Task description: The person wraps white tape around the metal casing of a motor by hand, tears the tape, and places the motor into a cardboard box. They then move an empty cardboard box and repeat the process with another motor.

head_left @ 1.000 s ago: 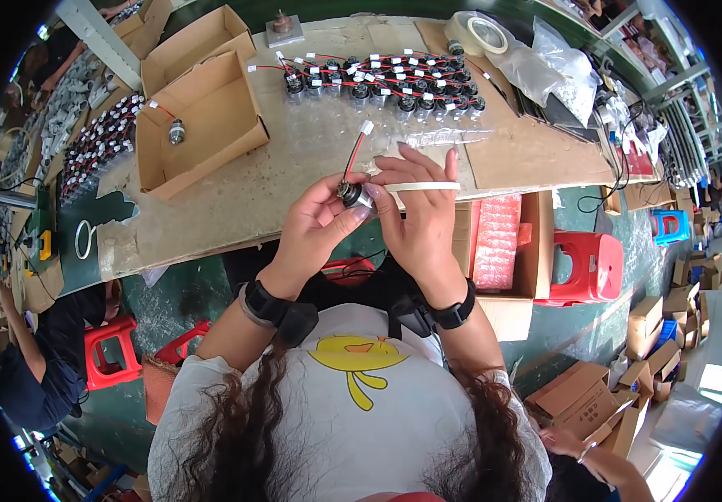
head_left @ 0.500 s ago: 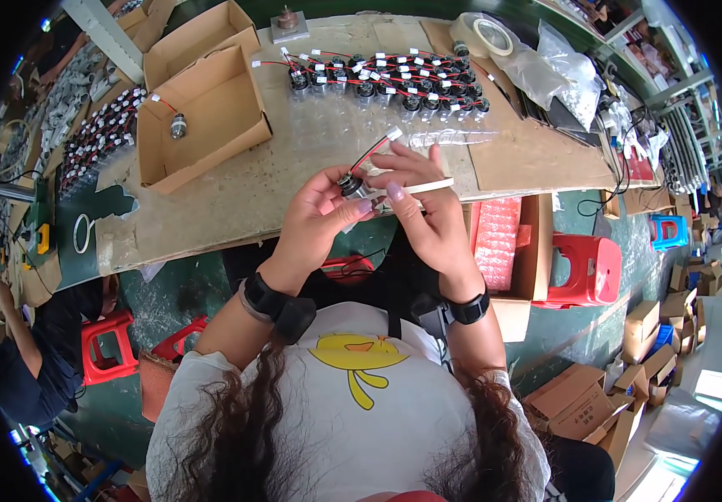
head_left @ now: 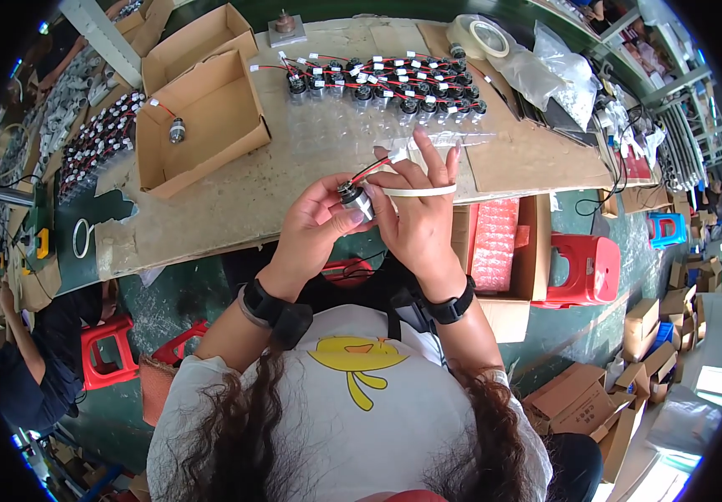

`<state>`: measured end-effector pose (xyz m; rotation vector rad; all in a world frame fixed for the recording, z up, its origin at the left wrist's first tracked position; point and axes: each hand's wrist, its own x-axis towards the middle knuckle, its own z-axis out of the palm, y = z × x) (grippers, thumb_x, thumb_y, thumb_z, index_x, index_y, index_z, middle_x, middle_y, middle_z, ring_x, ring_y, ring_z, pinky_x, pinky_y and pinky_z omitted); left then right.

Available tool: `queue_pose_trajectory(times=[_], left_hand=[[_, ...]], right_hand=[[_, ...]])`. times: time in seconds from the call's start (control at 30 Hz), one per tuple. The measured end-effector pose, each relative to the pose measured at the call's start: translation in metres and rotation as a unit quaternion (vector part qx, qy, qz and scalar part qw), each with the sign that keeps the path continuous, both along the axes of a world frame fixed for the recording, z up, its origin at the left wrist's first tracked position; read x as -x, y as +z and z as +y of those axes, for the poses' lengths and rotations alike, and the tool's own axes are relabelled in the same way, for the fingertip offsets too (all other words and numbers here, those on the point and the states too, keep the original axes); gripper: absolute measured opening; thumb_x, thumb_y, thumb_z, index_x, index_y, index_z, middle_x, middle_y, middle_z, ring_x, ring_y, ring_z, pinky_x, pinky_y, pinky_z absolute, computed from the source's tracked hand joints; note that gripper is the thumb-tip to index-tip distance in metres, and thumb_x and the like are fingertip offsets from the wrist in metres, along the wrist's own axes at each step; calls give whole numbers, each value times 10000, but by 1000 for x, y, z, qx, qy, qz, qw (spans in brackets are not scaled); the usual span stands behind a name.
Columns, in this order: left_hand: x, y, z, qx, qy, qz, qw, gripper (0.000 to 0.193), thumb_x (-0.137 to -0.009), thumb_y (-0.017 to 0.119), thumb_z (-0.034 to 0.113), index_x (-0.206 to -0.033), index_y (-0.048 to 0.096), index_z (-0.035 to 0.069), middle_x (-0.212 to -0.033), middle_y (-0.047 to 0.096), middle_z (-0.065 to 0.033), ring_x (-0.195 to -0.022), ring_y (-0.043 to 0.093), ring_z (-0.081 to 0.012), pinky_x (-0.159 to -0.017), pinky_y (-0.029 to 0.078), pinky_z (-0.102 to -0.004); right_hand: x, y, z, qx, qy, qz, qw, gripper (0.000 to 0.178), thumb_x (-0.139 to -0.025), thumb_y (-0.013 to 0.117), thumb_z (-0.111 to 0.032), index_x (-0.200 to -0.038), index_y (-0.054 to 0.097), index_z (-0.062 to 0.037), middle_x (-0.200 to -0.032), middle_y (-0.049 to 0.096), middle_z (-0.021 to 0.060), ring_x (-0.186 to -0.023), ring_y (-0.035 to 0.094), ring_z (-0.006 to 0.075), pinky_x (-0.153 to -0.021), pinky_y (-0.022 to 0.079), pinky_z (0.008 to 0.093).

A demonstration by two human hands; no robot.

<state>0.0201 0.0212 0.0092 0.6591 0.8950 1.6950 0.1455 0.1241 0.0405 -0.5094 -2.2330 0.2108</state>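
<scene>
In front of my chest, my left hand (head_left: 317, 224) grips a small cylindrical motor (head_left: 356, 201) with a black top and a silvery body, tilted between thumb and fingers. Thin red and black wires (head_left: 371, 169) rise from its top to a white connector (head_left: 397, 156). My right hand (head_left: 421, 219) has its thumb and forefinger closed at the motor's upper side, beside the wires. Its other fingers are stretched out, pointing away from me. Across those fingers lies a narrow white band (head_left: 419, 192); whether it loops right round them is hidden.
Rows of similar wired motors (head_left: 411, 88) stand in clear plastic trays at the back. An open cardboard box (head_left: 202, 159) at left holds one motor. Tape rolls and plastic bags (head_left: 536, 71) lie back right. Red stools (head_left: 582, 269) and a box of pink bubble wrap (head_left: 494, 243) stand beyond the table edge.
My right hand has turned more upright, its fingers now pointing away and spreading. The white band has levelled out. The motor stays in my left hand, its connector slightly lower.
</scene>
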Motion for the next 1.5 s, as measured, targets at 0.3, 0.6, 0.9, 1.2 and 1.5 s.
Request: queue_pose_trajectory(times=[0.3,0.6,0.9,1.2,1.5], left_hand=[[-1,-5,7,-27,35,-25,999,389,-862,636,-11,-1216,480,26,-1152,566,-57,-1062,566,-156,-932,483,-314],[5,-10,-1,-63,10,12,998,386,-828,680,-14,-1170,506,26,-1113,578,-44,-1062,561,-143,-931,479,-309],[2,-5,0,23,12,-16,1000,405,-856,662,17,-1228,502,23,-1159,574,-50,-1076,554,-141,-935,475,-299],[9,2,-3,21,-8,-36,999,460,-885,622,60,-1309,447,49,-1206,565,-69,-1123,559,-193,-945,492,-358],[10,-5,-4,-2,-35,-31,999,442,-902,598,31,-1316,445,26,-1225,550,-91,-1124,556,-189,-980,473,-353]], right_hand=[[-5,4,7,190,87,29,977,64,-812,678,-97,-873,696,-94,-1125,647,60,-1341,365,352,-1112,138,577],[-3,20,3,5,4,2,1000,19,-798,683,-78,-808,683,-62,-1189,626,59,-1374,310,372,-1088,148,623],[5,1,-4,-9,-20,-12,1000,49,-806,670,-78,-851,666,-59,-1199,623,57,-1363,328,370,-1086,158,621],[-9,3,17,383,166,35,908,103,-830,658,-121,-926,673,-89,-1239,594,87,-1375,306,370,-1098,142,601],[-2,3,2,-63,-63,-34,995,71,-823,673,-143,-888,657,-120,-1334,526,62,-1386,250,417,-1102,108,607]])
